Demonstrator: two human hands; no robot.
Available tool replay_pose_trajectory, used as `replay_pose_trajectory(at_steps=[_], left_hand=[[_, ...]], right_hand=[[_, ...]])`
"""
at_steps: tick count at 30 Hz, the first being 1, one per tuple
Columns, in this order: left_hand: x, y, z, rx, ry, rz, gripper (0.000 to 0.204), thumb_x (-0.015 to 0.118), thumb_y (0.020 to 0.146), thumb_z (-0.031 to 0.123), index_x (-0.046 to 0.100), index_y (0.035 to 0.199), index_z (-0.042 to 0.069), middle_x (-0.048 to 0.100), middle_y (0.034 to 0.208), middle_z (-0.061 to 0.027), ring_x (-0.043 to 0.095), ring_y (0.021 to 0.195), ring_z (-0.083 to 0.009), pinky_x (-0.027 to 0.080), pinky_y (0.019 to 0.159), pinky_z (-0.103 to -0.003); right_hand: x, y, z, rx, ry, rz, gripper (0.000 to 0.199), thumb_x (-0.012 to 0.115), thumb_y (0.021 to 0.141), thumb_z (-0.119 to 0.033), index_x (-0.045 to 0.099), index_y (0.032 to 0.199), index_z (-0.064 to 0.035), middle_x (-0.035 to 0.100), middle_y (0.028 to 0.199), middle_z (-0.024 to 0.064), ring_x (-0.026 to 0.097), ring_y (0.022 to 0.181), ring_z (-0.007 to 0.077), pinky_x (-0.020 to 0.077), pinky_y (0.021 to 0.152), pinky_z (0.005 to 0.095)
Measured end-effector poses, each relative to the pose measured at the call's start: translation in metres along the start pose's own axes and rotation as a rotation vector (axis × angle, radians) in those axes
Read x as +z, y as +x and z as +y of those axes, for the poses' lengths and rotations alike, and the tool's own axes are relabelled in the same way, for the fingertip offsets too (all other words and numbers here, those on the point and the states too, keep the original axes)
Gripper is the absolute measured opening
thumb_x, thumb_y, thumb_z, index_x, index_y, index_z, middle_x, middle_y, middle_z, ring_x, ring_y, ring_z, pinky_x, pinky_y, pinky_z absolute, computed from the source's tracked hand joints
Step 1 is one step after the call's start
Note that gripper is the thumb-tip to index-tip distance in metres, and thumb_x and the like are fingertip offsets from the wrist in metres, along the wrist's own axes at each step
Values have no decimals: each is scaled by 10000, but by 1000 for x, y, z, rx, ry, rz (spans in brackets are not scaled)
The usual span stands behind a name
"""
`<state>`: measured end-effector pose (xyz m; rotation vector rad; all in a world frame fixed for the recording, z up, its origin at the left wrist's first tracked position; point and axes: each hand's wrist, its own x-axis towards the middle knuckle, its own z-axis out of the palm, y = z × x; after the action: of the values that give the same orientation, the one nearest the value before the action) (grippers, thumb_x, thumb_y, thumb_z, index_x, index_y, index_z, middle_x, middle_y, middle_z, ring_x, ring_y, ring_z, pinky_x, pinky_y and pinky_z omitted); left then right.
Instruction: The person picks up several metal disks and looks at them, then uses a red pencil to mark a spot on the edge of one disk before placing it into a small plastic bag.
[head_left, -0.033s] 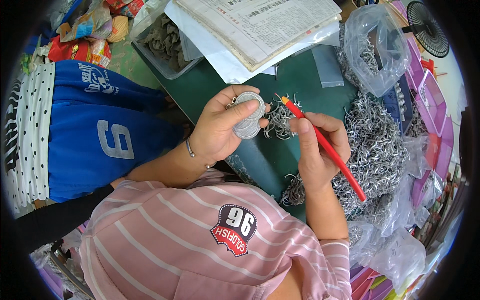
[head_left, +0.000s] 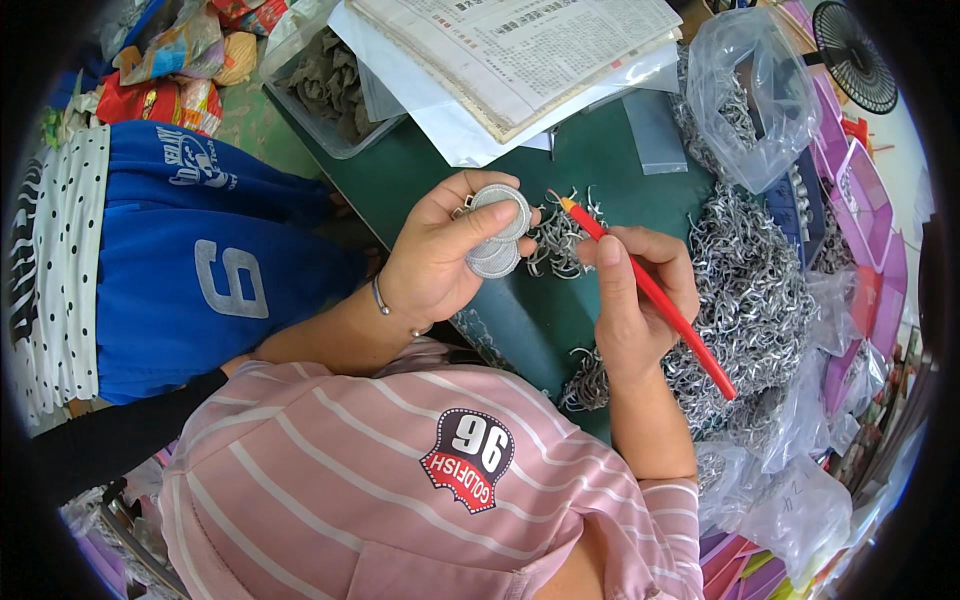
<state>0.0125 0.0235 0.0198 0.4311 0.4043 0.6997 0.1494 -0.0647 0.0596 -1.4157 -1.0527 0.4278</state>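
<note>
My left hand [head_left: 440,235] is closed around several round silver discs [head_left: 497,212] with textured rims. They overlap, and my thumb presses on the upper one. A small silver loop shows beside my fingers. In my right hand [head_left: 645,295] I grip a red pencil [head_left: 672,315] slantwise, its pale tip pointing up and left toward the discs, apart from them. Under the tip, a small pile of curved silver metal pieces [head_left: 563,243] lies on the green table [head_left: 530,320]. Some of my fingers are hidden behind what they hold.
A large heap of curved silver pieces [head_left: 745,290] covers the table's right side, with a clear plastic bag [head_left: 755,110] behind it. Printed paper sheets [head_left: 520,60] lie at the far side, near a clear bin [head_left: 345,140]. Someone in blue shorts [head_left: 220,240] is at the left.
The red pencil has tilted very slightly in my right hand, its rear end shifting a little to the right. My left hand and the discs look the same.
</note>
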Motion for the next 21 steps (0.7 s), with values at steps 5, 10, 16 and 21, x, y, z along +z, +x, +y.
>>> replay_pose_trajectory(at_steps=[5, 10, 16, 21], left_hand=[[4, 0, -2, 13, 68, 8, 186, 527, 854, 36, 511, 1038, 13, 589, 897, -123, 583, 819, -184, 499, 680, -316], [8, 2, -1, -4, 169, 94, 137, 553, 844, 58, 526, 966, 3, 594, 831, -108, 589, 720, -170, 494, 629, -292], [11, 1, -1, -2, 214, 66, 111, 566, 840, 74, 519, 914, 5, 592, 801, -102, 583, 643, -159, 481, 585, -272], [12, 0, -2, 31, 283, 69, 109, 573, 832, 56, 518, 910, 2, 593, 799, -99, 584, 642, -149, 478, 579, -255]], right_hand=[[1, -1, 1, 10, 15, -20, 99, 605, 820, -61, 532, 784, -3, 622, 696, 77, 549, 577, 84, 432, 521, 200], [1, -3, 1, 60, 57, 17, 108, 590, 829, -61, 521, 774, 1, 620, 675, 77, 537, 555, 73, 422, 501, 200], [0, -2, 2, 43, 60, 55, 107, 574, 833, -47, 513, 761, 4, 615, 637, 80, 533, 531, 73, 412, 489, 197], [-1, -1, 3, 39, 95, 21, 112, 554, 837, -41, 502, 748, 1, 615, 628, 88, 546, 533, 78, 415, 484, 197]])
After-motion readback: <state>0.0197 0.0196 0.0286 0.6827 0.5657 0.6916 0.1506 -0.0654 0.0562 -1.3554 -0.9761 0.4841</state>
